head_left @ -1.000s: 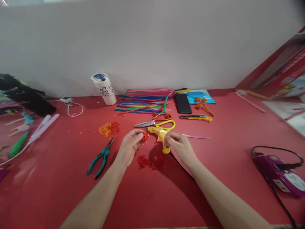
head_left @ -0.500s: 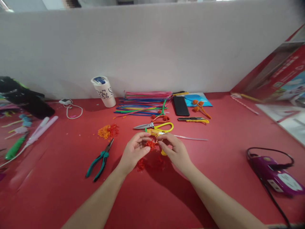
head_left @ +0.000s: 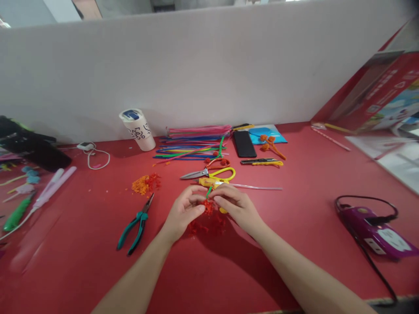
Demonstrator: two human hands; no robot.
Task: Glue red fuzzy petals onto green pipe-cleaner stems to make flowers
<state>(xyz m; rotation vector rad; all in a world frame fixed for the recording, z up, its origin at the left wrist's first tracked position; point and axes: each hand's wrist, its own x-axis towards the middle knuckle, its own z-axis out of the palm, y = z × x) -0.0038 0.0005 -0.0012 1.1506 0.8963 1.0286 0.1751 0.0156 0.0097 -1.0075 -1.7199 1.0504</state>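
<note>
Between my two hands is a fluffy red pom-pom (head_left: 208,206) that looks made of pipe-cleaner fuzz, with a short green stem (head_left: 209,191) rising from it. My left hand (head_left: 186,212) pinches the pom-pom between thumb and fingers. Fingertips of my right hand (head_left: 240,208) are closed beside the stem and touch its base; exactly what they grip is partly hidden. Loose red fuzz (head_left: 198,228) lies on the table below. Just beyond my fingers are a yellow-handled tool (head_left: 204,182) and scissors (head_left: 209,174) with red and yellow handles.
Teal-handled pliers (head_left: 139,222) lie left, near orange and red fuzz (head_left: 140,185). Behind are pipe cleaners (head_left: 193,141), a white tumbler (head_left: 138,131), a phone (head_left: 245,144), a cutter (head_left: 260,161) and orange pom-pom stems (head_left: 271,145). A purple power strip (head_left: 376,233) sits right.
The green stem now stands upright between my fingertips above the red pom-pom. My right fingertips have drawn slightly nearer to my left hand. The view has shifted a little.
</note>
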